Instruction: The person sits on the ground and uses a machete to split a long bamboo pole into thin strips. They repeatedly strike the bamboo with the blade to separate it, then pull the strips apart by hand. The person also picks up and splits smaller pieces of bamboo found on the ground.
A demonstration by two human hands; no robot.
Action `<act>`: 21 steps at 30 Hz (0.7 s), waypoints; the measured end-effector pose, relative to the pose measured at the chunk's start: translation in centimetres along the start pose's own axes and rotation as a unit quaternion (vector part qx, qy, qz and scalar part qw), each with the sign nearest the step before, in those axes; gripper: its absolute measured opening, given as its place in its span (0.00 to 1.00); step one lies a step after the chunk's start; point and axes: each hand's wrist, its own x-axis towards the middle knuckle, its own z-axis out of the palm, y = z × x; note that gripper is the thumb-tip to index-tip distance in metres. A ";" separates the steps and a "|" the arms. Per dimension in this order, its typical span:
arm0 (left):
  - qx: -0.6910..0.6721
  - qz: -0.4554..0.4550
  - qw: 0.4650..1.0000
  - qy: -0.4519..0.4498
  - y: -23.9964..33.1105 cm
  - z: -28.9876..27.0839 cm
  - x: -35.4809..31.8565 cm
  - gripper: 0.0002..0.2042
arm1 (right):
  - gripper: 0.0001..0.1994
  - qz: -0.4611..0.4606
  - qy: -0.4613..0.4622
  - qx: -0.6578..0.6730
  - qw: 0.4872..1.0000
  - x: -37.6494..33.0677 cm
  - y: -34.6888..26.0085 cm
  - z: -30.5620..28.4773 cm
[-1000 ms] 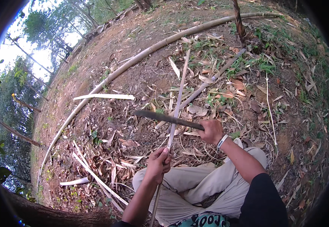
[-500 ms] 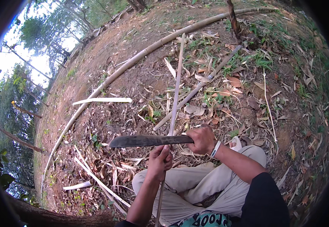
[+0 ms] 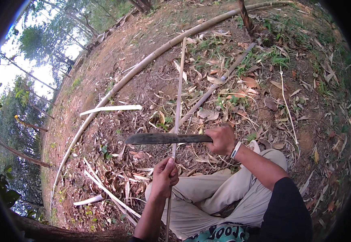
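My right hand [image 3: 222, 139] is closed round the handle of a machete [image 3: 167, 138], whose long dark blade points left. The blade lies across a long, thin bamboo strip [image 3: 179, 92], which runs from near my lap away over the ground. Below the blade, my left hand [image 3: 165, 177] grips this strip, thumb along its front. The strip's lower part [image 3: 168, 220] passes down beside my crossed legs. Whether the edge bites into the strip cannot be made out.
A long bamboo pole [image 3: 143, 64] curves across the ground beyond. A shorter grey pole [image 3: 220, 84] lies right of the strip. Pale split pieces [image 3: 111, 108] and thin strips [image 3: 107, 189] lie at left. A thin stump [image 3: 246, 18] stands far off; dry leaves cover the ground.
The machete and my right hand have moved away from me along the strip, widening the gap to my left hand. My left hand still holds the strip.
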 end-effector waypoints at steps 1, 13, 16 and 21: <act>0.001 -0.004 1.000 -0.002 0.0 -0.1 0.0 0.11 | 0.08 0.011 -0.006 0.007 1.000 -0.3 -1.6 0.4; -0.012 -0.059 0.998 -0.001 -1.8 -0.4 -1.0 0.10 | 0.11 -0.046 -0.015 -0.046 0.998 0.6 1.2 0.8; -0.006 -0.073 0.997 -0.013 -2.5 -1.6 -1.5 0.11 | 0.09 0.080 0.013 -0.061 0.995 1.2 4.6 0.3; -0.012 -0.056 0.998 -0.003 -2.8 -3.6 -4.1 0.11 | 0.09 0.017 -0.002 -0.039 0.999 0.4 -0.9 0.9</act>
